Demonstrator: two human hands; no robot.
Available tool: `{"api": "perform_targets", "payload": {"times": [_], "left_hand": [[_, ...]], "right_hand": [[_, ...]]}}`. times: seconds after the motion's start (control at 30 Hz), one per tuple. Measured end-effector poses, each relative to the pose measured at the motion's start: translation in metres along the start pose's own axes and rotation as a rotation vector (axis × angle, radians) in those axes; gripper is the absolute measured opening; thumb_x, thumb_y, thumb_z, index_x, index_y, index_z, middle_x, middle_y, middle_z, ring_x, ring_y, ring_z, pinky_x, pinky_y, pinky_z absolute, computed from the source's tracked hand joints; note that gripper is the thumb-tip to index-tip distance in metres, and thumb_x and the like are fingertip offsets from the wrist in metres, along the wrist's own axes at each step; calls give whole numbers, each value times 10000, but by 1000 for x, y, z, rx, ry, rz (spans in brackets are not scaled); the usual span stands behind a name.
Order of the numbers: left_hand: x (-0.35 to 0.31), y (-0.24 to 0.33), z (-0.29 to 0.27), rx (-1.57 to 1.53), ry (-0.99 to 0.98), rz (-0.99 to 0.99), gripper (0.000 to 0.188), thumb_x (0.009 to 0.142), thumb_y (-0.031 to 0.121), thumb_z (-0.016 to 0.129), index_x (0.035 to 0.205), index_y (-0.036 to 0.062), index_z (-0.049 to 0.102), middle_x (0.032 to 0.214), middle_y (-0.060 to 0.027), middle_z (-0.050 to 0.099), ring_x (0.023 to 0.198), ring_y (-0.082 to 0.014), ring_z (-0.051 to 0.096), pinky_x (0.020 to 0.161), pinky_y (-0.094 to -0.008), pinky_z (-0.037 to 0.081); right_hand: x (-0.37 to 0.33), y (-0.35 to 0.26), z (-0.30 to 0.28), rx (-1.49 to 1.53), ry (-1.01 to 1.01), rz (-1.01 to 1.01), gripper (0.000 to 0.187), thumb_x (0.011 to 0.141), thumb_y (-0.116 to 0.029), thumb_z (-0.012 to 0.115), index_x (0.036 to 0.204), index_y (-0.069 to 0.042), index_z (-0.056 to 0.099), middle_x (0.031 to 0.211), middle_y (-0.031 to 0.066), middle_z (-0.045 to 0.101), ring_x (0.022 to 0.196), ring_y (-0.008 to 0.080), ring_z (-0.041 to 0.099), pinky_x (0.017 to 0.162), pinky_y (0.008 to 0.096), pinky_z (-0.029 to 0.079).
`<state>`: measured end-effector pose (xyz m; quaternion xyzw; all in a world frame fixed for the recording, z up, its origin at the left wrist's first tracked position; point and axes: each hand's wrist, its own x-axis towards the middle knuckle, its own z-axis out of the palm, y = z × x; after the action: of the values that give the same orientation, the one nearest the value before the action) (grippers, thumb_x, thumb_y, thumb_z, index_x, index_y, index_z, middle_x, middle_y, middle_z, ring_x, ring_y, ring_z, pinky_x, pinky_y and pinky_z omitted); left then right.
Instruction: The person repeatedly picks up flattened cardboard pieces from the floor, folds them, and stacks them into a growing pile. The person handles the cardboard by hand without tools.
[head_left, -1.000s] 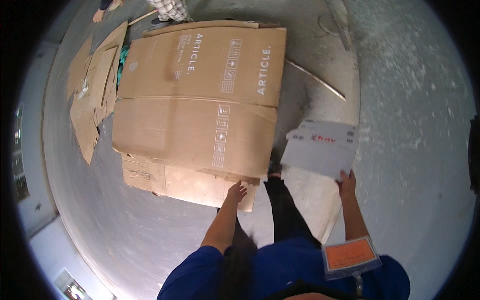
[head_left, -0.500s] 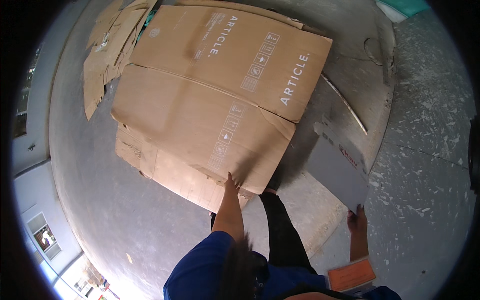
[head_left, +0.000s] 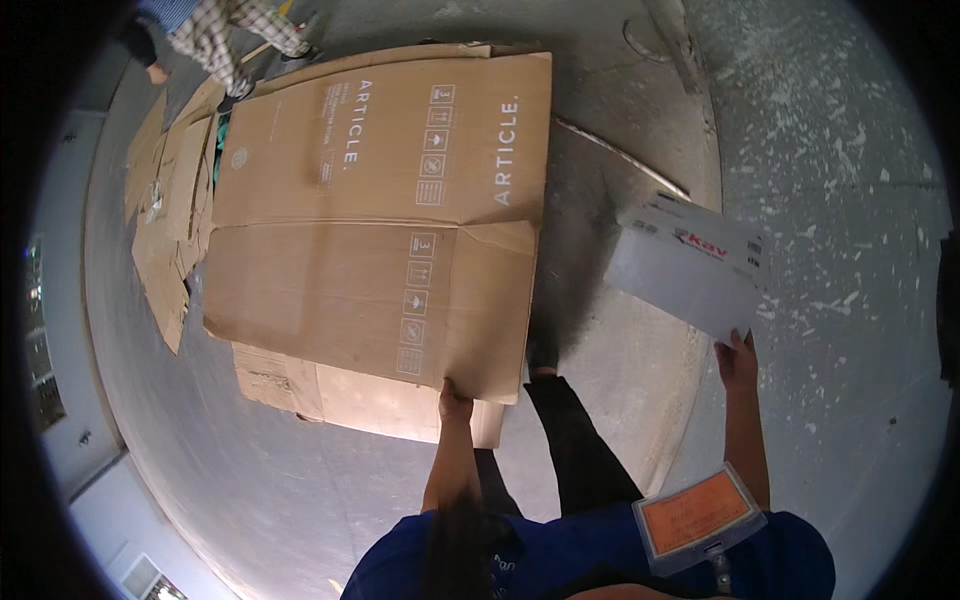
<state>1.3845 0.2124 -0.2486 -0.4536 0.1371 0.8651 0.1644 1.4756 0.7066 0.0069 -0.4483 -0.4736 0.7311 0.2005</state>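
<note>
My left hand [head_left: 456,403] is closed on the near edge of a large flattened brown cardboard box [head_left: 320,280], thumb on top and fingers hidden below. The big sheet is creased across its middle and bears white print and handling symbols. A second brown cardboard sheet [head_left: 375,403] sticks out from beneath its near edge. Out to the right, my right hand [head_left: 737,362] grips the near corner of a flat white-grey cardboard piece [head_left: 680,268] with red and black print. That piece is held tilted above the floor, apart from the brown sheet.
Torn brown cardboard pieces [head_left: 165,250] lie on the floor at the far left. Another person's checkered trouser leg [head_left: 212,45] is beyond the stack. A thin stick [head_left: 625,158] lies at the far right, near a raised floor edge [head_left: 715,170]. An orange badge [head_left: 698,512] hangs at my chest.
My left hand has gone from fingers spread on the brown sheet to gripping its edge. The white-grey piece is now turned more to the light. Another person has come into view at the far left.
</note>
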Motion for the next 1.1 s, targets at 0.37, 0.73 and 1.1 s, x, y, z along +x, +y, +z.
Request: {"api": "perform_targets", "payload": {"times": [0.37,0.73,1.1], "left_hand": [[-199,94,191,472,-391,265,382,793,192,491,1119,0,444,1109,-96,509,1043,-227,470,920,-376,350],[-229,62,259,448,-360,334,385,779,170,477,1105,-27,429,1056,-139,518,969,-245,506,837,-355,426],[-13,-27,71,325,254,75,287,874,264,386,1044,50,477,1094,-91,488,1036,-246,435,923,-363,328]], "right_hand": [[70,-1,22,-109,-26,-80,410,814,-99,480,1200,-28,359,1118,91,449,966,206,484,749,343,474],[120,-1,32,-27,-50,-45,381,818,-103,485,1177,-26,386,1065,88,490,913,196,518,728,335,490],[56,99,27,65,44,286,377,810,-77,491,1166,-26,378,1057,94,489,921,202,512,722,350,488]]}}
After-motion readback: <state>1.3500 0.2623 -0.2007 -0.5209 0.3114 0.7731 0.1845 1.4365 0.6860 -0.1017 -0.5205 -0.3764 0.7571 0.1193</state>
